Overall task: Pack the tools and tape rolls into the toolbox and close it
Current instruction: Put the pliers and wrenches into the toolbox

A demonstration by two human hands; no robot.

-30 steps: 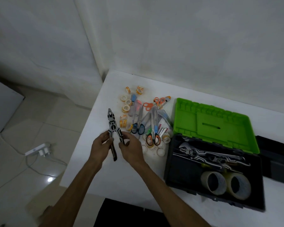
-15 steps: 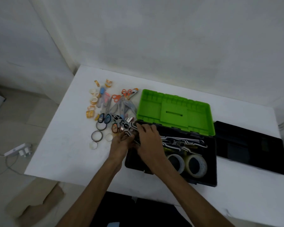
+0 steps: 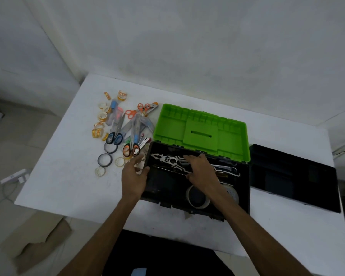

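The black toolbox [image 3: 243, 188] stands open on the white table [image 3: 68, 176], its green lid [image 3: 199, 128] tipped back. Silver pliers [image 3: 163, 159] lie inside along the back, jaws pointing left, on top of other metal tools [image 3: 225, 168]. My right hand [image 3: 202, 172] reaches into the box and grips the pliers' handles between fingers and thumb. Relaxed, my left hand [image 3: 134, 176] sits at the box's left wall, holding nothing. Two large tape rolls [image 3: 197, 199] sit in the front of the box. Scissors [image 3: 115, 134] and small tape rolls [image 3: 101, 116] lie in a pile left of the box.
A black tray [image 3: 293, 176] lies on the table right of the toolbox. Two dark tape rings [image 3: 105, 160] lie near the pile's front. The table's left edge drops to a tiled floor with a power strip [image 3: 14, 176] and cardboard [image 3: 38, 242].
Both hands carried the pliers from the left of the table into the toolbox. My left hand has let go and moved back to the box's left wall.
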